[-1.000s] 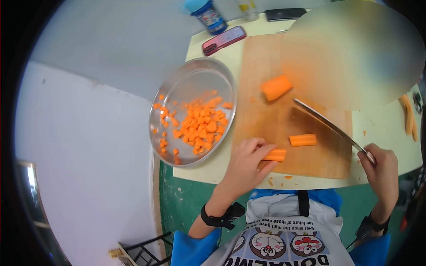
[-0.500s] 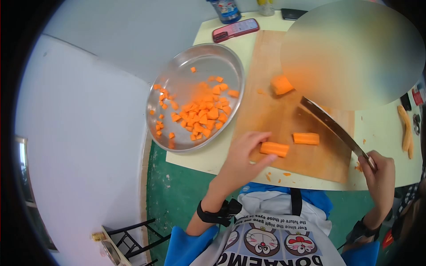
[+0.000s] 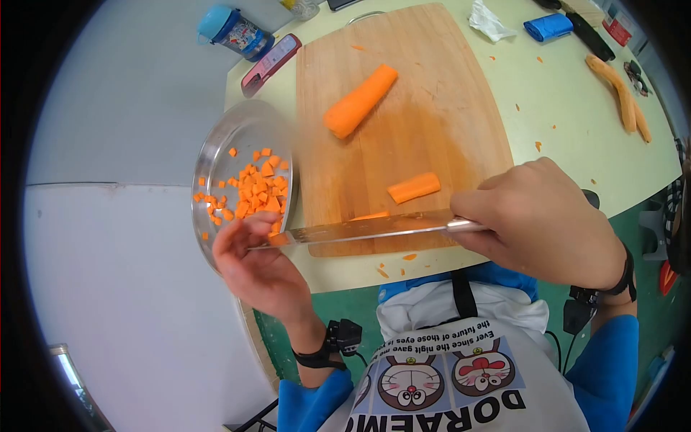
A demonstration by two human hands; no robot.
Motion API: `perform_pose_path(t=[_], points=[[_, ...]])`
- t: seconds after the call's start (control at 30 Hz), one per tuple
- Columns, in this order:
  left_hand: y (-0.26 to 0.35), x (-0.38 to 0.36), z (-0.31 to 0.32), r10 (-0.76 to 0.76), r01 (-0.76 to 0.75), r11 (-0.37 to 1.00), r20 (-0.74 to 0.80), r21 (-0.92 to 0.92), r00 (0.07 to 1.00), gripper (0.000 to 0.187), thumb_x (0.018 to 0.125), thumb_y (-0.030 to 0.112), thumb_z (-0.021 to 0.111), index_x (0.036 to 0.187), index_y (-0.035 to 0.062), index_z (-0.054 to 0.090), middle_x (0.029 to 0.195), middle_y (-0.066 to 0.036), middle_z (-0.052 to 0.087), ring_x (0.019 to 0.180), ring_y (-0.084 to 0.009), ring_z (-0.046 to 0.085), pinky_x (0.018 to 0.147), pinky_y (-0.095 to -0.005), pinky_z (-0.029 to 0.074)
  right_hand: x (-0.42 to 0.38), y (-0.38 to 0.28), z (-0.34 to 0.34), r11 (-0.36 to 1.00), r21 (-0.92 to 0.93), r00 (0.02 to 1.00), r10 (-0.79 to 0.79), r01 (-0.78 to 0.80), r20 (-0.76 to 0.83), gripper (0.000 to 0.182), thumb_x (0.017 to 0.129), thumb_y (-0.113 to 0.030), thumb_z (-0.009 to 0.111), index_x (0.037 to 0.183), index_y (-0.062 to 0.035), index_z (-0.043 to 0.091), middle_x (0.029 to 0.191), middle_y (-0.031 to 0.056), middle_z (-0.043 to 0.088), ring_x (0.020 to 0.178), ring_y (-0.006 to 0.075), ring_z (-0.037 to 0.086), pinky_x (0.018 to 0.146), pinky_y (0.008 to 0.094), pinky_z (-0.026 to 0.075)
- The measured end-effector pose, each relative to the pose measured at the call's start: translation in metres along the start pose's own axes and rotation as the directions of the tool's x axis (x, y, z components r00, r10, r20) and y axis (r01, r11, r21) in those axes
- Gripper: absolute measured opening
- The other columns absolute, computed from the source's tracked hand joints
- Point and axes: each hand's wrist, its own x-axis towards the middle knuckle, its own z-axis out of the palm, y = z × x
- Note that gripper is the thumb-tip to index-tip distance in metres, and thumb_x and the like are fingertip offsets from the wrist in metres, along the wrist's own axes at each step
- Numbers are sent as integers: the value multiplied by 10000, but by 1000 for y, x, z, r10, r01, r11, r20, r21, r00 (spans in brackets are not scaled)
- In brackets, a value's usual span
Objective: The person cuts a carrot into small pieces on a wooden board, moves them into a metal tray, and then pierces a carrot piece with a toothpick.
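Note:
My right hand (image 3: 536, 223) is closed around the handle of a knife (image 3: 367, 229), whose broad blade points left over the front of the cutting board (image 3: 461, 93). Around the blade's tip, at the rim of the metal tray (image 3: 204, 162), my left hand (image 3: 263, 270) has its fingers apart and slightly curled. A bit of carrot (image 3: 278, 239) shows by the tip. Many carrot cubes (image 3: 252, 189) lie in the tray. On the board are a long peeled carrot (image 3: 360, 101) and a shorter carrot stick (image 3: 414, 187); another piece is partly hidden behind the blade.
Left of the board's back edge are a phone (image 3: 272, 65) and a blue bottle (image 3: 241, 32). Crumpled tissue (image 3: 491, 20), a blue packet (image 3: 548, 27) and pale, twisted roots (image 3: 622, 93) lie at the back right. Orange scraps dot the table (image 3: 533, 86).
The knife has swung left across the board's front, and my left hand has moved left to its tip. The view has shifted, and the blurred oval over the board is gone, revealing the long carrot.

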Motion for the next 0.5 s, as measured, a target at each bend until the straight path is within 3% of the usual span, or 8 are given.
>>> perform_pose_path(t=[0.07, 0.17, 0.27, 0.33, 0.5], points=[[-4, 2, -4, -204, 203, 979, 86, 17, 975, 320, 942, 263, 374, 1026, -21, 492, 732, -96, 537, 760, -230, 558, 740, -329, 433, 3, 2, 2, 1000, -8, 1000, -18, 18, 12, 188, 736, -158, 636, 641, -68, 501, 513, 84, 483, 494, 281, 515, 447, 380, 370], [-8, 0, -3, -237, 238, 971, 68, -6, 969, 290, 941, 241, 382, 1002, -15, 503, 649, -80, 521, 676, -218, 548, 692, -323, 439, 7, 4, 7, 999, 10, 999, -33, 33, 19, 213, 749, -166, 630, 631, -65, 485, 501, 95, 480, 499, 287, 516, 448, 381, 374], [-9, -4, -8, -314, 320, 946, 106, -52, 944, 270, 937, 237, 391, 984, 10, 527, 670, -69, 494, 715, -202, 499, 735, -315, 416, 9, 4, 12, 999, -8, 998, -33, 33, 52, 207, 752, -172, 631, 637, -65, 496, 493, 98, 480, 498, 290, 517, 453, 381, 379], [-11, -5, -11, -314, 321, 945, 112, -58, 943, 252, 933, 223, 401, 972, 8, 527, 667, -69, 494, 713, -203, 502, 729, -315, 419, 10, 5, 14, 997, -24, 998, -69, 69, -11, 211, 749, -180, 634, 639, -64, 497, 494, 98, 482, 494, 293, 516, 458, 382, 382], [-14, -5, -14, -305, 316, 945, 121, -83, 944, 223, 928, 186, 410, 951, 2, 535, 667, -72, 497, 714, -206, 511, 711, -316, 425, 14, 0, 10, 999, -38, 999, -27, 29, 39, 198, 736, -170, 649, 649, -61, 509, 500, 100, 493, 498, 296, 521, 462, 386, 382]])
